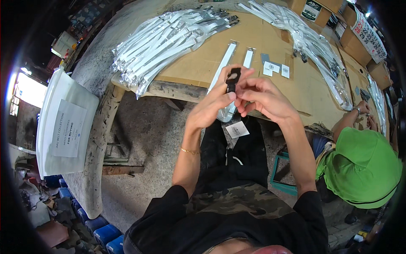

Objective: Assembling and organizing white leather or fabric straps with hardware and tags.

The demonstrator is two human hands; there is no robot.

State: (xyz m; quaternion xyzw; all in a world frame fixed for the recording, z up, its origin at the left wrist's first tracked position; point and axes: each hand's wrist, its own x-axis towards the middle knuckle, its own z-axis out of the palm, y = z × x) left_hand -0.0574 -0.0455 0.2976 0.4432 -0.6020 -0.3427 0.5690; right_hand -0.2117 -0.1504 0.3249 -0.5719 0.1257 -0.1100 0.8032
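Observation:
In front of my chest, my left hand (208, 106) grips a belt by its black buckle end (231, 80), which stands up between thumb and fingers. The belt's white, plastic-sleeved length (226, 57) runs away over the table edge, and a second white stretch (248, 56) lies beside it. My right hand (270, 100) is closed close by, its fingertips pinched together next to the buckle. What they pinch is too small to make out. Below the hands hangs a white card tag (237, 129) with a printed code. More white tags (271, 68) lie on the table beyond, with grey cards.
A large pile of sleeved belts (165, 44) covers the table's far left, another pile (313, 46) its right. The cardboard-covered table (190, 80) has a worn front edge. A white tub (65, 127) stands left. A co-worker in a green head cover (363, 165) works at right.

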